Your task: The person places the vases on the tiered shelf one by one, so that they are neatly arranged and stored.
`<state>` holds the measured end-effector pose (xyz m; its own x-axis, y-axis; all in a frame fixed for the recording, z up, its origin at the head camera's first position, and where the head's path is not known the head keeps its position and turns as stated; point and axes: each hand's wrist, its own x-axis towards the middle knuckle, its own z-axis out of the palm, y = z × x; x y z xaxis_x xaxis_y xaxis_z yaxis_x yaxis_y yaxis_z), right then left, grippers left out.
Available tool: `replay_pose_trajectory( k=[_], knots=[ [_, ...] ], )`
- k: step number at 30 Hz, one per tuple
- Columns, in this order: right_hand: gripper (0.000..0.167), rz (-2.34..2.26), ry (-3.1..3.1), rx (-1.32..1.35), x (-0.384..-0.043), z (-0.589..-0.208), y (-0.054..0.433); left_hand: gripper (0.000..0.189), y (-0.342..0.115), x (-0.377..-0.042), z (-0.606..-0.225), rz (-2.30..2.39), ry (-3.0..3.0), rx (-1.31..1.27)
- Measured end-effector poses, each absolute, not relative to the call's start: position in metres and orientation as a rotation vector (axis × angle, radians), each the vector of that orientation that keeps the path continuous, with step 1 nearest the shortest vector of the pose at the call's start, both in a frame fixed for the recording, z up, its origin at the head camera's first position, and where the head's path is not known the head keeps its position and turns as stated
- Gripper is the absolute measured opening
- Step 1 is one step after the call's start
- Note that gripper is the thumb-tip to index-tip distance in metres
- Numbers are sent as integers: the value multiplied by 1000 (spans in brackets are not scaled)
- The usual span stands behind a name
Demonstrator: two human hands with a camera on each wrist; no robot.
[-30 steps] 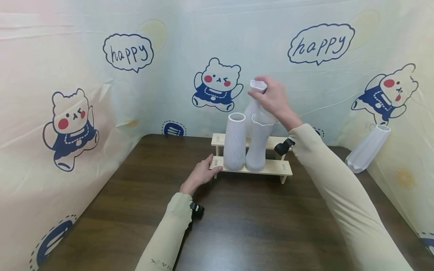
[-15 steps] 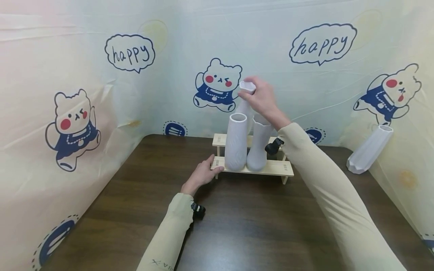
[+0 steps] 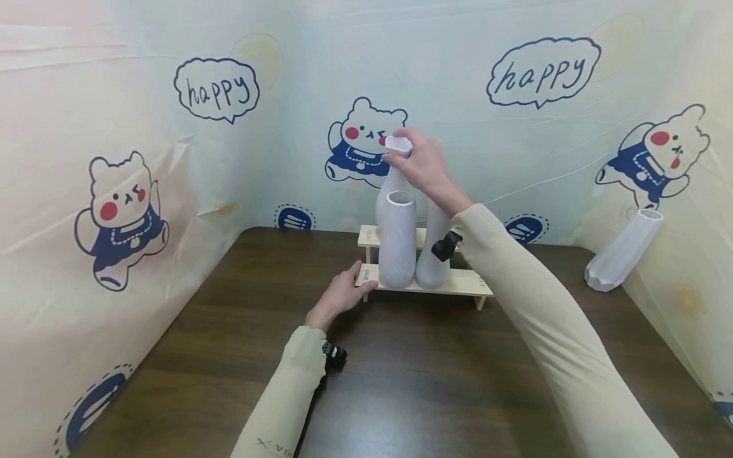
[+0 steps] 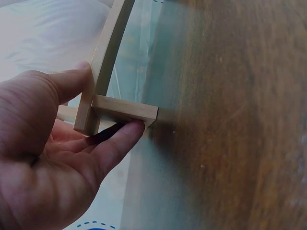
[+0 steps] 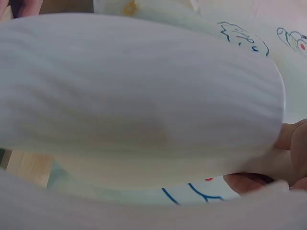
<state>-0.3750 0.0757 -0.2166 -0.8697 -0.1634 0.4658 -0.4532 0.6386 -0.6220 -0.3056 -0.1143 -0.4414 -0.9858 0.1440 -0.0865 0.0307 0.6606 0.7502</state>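
Observation:
In the head view, a two-tier wooden stand stands at the back of the table. My left hand grips the left end of its lower tier; in the left wrist view, the thumb lies on the shelf board and fingers reach beneath. My right hand holds a white vase by its neck, above the left part of the upper tier. Its base is hidden behind a ribbed white vase on the lower tier. Beside that stands a waisted white vase, its top covered by my right arm.
A faceted white vase leans at the table's right edge, against the printed cloth backdrop. The dark wooden table spreads out in front of the stand. The right wrist view is largely filled by white vases.
My right hand has carried the vase leftward behind the front vases, from above the stand's middle to its left part. My left hand keeps its grip on the stand.

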Motion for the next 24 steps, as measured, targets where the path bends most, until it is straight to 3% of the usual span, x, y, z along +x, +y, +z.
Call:
replay_pose_trajectory(
  k=[24],
  knots=[
    [48, 987, -2625, 510, -377, -218, 63, 83, -116, -308, -443, 1220, 2766, 204]
  ],
)
